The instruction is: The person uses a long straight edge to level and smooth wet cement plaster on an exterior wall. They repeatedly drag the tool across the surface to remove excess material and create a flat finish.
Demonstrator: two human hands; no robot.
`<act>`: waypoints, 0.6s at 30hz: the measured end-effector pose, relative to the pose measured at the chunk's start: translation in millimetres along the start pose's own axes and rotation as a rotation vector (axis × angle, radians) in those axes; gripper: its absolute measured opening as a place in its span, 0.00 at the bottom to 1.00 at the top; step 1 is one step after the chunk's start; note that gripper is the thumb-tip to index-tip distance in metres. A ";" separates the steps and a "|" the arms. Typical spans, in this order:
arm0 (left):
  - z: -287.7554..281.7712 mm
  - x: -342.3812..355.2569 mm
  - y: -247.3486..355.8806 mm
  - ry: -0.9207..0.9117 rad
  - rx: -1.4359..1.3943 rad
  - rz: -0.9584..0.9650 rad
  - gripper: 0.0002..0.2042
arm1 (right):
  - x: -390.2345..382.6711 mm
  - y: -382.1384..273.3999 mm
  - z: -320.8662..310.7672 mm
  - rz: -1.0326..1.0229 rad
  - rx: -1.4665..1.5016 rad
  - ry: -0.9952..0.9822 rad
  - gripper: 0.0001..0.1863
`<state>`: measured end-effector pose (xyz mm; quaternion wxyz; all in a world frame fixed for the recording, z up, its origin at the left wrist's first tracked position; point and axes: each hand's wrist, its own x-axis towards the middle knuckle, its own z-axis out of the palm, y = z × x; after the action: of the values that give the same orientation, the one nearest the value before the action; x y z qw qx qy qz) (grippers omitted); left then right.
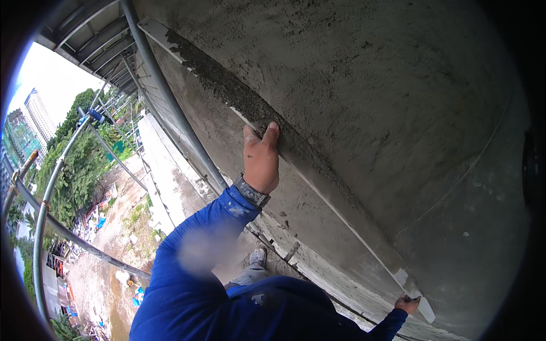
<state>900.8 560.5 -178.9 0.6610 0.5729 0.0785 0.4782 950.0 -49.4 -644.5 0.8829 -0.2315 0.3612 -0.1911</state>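
Observation:
A long pale straightedge bar [347,207], smeared with wet grey mortar, lies slanted against the rough cement-rendered wall [398,102]. My left hand [261,159] grips the bar near its middle, fingers hooked over its upper edge. My right hand [406,304] holds the bar close to its white lower end, at the bottom right. Both arms are in blue sleeves, and a grey band sits on the left wrist.
Steel scaffold pipes [170,96] run along the wall at the left. Below them is a narrow concrete ledge [165,170] with my shoe [259,257] on it. Far below lie bare ground with debris [108,250], trees and tall buildings.

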 end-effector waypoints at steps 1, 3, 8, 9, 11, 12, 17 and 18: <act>-11.9 -12.8 -1.3 0.015 0.024 0.041 0.10 | -19.2 -16.2 8.3 -0.008 0.010 -0.007 0.15; -62.7 -25.3 -8.3 -0.060 0.424 0.090 0.10 | -44.5 -39.6 10.0 -0.015 0.017 -0.019 0.15; -128.2 -76.5 -22.2 0.386 -0.342 -0.340 0.16 | -63.5 -96.0 -8.8 -0.104 -0.139 -0.069 0.18; -151.0 -84.9 -32.8 0.395 -0.400 -0.362 0.19 | -89.6 -101.3 8.8 -0.137 -0.143 -0.038 0.19; -215.6 -104.2 -82.5 0.389 -0.374 -0.495 0.18 | -126.9 -115.1 31.9 -0.219 -0.156 -0.014 0.21; -241.8 -116.1 -107.6 0.387 -0.363 -0.558 0.19 | -139.5 -119.3 41.7 -0.264 -0.168 -0.027 0.23; -307.2 -178.5 -209.4 0.522 -0.383 -0.924 0.19 | -214.3 -131.4 88.1 -0.473 -0.267 -0.046 0.31; -316.2 -191.8 -229.3 0.525 -0.381 -0.992 0.22 | -224.9 -133.7 96.4 -0.514 -0.286 -0.071 0.31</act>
<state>717.4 663.8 -559.7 0.8552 0.2014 0.4108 0.2435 847.5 -19.5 -386.9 0.7760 -0.4441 0.2831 -0.3472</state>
